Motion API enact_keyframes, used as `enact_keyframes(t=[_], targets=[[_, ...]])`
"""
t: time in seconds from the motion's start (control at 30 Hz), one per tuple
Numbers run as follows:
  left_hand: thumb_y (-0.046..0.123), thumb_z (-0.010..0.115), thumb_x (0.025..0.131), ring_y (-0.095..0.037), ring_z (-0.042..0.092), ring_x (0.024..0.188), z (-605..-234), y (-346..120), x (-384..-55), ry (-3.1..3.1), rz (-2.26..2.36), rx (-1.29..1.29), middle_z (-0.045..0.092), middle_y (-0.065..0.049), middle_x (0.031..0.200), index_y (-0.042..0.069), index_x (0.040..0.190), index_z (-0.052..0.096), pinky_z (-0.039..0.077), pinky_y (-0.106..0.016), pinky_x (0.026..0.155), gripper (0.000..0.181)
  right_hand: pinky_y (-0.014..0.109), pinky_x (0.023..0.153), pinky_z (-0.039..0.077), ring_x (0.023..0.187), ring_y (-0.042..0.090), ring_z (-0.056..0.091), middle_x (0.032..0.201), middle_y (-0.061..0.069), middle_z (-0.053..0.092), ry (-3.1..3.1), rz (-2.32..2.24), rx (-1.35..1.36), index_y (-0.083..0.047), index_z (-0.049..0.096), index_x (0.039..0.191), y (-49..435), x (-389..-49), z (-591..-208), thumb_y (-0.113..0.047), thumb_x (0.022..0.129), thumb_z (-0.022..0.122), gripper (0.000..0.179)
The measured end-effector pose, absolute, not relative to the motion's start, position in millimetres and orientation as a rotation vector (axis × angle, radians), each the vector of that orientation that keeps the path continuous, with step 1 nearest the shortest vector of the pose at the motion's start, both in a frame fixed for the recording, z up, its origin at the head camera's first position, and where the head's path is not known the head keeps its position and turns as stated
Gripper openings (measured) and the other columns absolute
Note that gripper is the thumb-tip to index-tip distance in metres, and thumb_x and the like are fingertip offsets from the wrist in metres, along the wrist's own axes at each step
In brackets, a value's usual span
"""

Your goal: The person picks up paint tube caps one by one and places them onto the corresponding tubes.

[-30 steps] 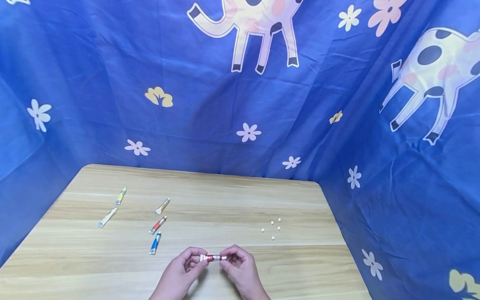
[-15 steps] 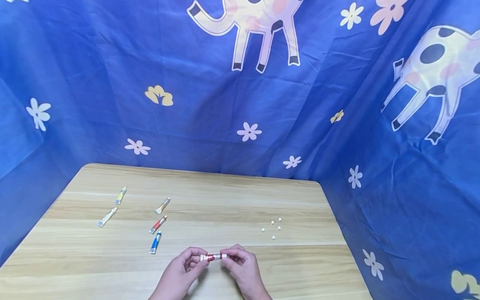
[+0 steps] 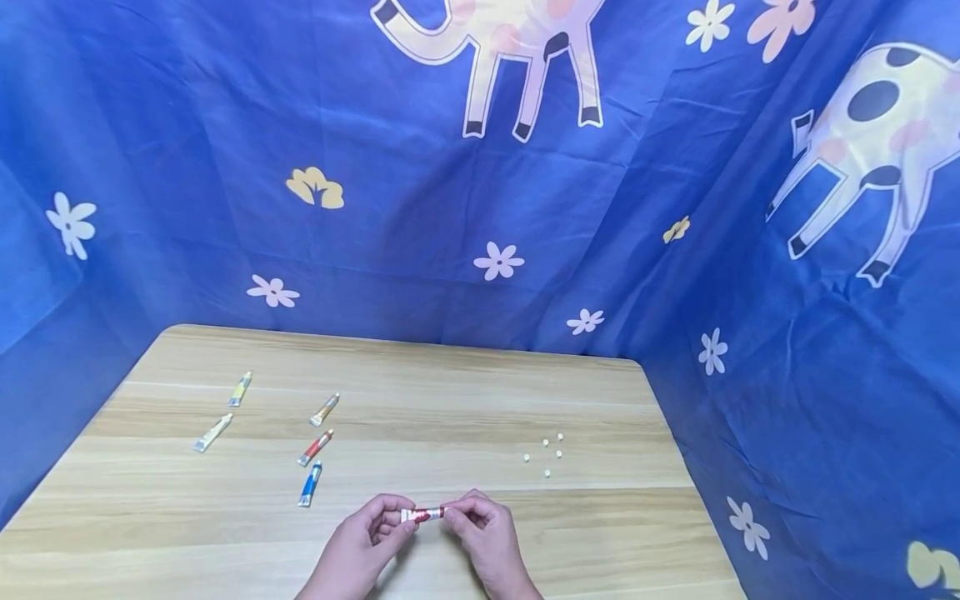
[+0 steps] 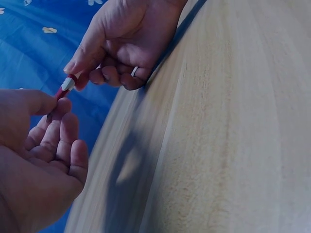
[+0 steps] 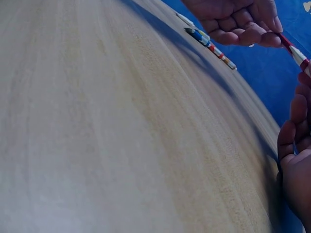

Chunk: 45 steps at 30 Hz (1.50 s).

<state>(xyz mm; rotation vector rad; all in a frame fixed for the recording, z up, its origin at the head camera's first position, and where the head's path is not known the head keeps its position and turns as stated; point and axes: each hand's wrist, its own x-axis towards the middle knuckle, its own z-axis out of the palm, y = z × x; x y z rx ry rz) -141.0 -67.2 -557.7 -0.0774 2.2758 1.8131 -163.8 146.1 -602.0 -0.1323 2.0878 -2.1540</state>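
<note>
A small dark red paint tube [image 3: 425, 515] lies sideways between the two hands, above the front of the table. My left hand [image 3: 367, 537] pinches its flat crimped end between thumb and fingers. At the other end, the thumb and forefinger of my right hand [image 3: 483, 533] pinch the tip, and they hide the cap end. In the left wrist view the tube [image 4: 66, 85] shows a pale band between the two sets of fingertips. A ring [image 4: 134, 71] sits on one finger of the right hand.
To the left lie a blue tube [image 3: 310, 484], a red tube [image 3: 316, 448], a gold-brown tube [image 3: 325, 410], a white tube [image 3: 214, 433] and a yellow tube [image 3: 241, 389]. Several small white caps [image 3: 547, 473] are scattered at the right. Blue patterned cloth [image 3: 420, 208] surrounds the wooden table [image 3: 480, 392].
The right fingertips have shifted over the tube's white end, which showed earlier and is now covered. The left hand keeps its pinch, and the head view has tilted slightly.
</note>
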Motion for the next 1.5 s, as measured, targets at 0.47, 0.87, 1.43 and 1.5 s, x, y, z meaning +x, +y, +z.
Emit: enact_keyframes(t=[0.47, 0.87, 1.43, 1.5], targets=[[0.014, 0.081, 0.097, 0.000, 0.066, 0.081, -561.7, -68.8, -140.9, 2.362, 1.795, -0.032, 0.075, -0.002, 0.097, 0.008, 0.117, 0.072, 0.059, -0.020, 0.078, 0.023, 0.015, 0.078, 0.057, 0.080, 0.000, 0.064, 0.089, -0.007, 0.068, 2.030, -2.081, -0.099, 0.015, 0.067, 0.104, 138.8, -166.8, -603.7, -0.018, 0.106, 0.069, 0.033], [0.013, 0.080, 0.097, -0.003, 0.066, 0.080, -566.2, -66.7, -142.2, 2.358, 1.766, -0.045, 0.075, -0.002, 0.096, 0.009, 0.117, 0.072, 0.057, -0.019, 0.076, 0.022, 0.019, 0.085, 0.057, 0.084, 0.003, 0.065, 0.090, 0.011, 0.070, 2.091, -1.989, -0.110, 0.010, 0.067, 0.096, 138.8, -167.3, -600.3, -0.017, 0.109, 0.062, 0.031], [0.014, 0.083, 0.095, 0.003, 0.063, 0.076, -566.4, -63.1, -139.1, 2.482, 1.651, 0.005, 0.078, 0.004, 0.091, 0.017, 0.109, 0.074, 0.056, -0.020, 0.073, 0.017, 0.021, 0.086, 0.053, 0.083, 0.002, 0.064, 0.096, 0.030, 0.069, 2.192, -1.916, -0.149, 0.008, 0.067, 0.087, 141.4, -168.9, -606.0, -0.020, 0.111, 0.059, 0.038], [0.015, 0.083, 0.094, 0.003, 0.062, 0.075, -566.1, -62.8, -138.4, 2.496, 1.639, 0.014, 0.077, 0.004, 0.090, 0.017, 0.109, 0.074, 0.055, -0.020, 0.072, 0.017, 0.021, 0.086, 0.052, 0.083, 0.002, 0.063, 0.096, 0.031, 0.068, 2.203, -1.908, -0.161, 0.007, 0.067, 0.086, 141.9, -169.0, -606.5, -0.019, 0.111, 0.059, 0.037]])
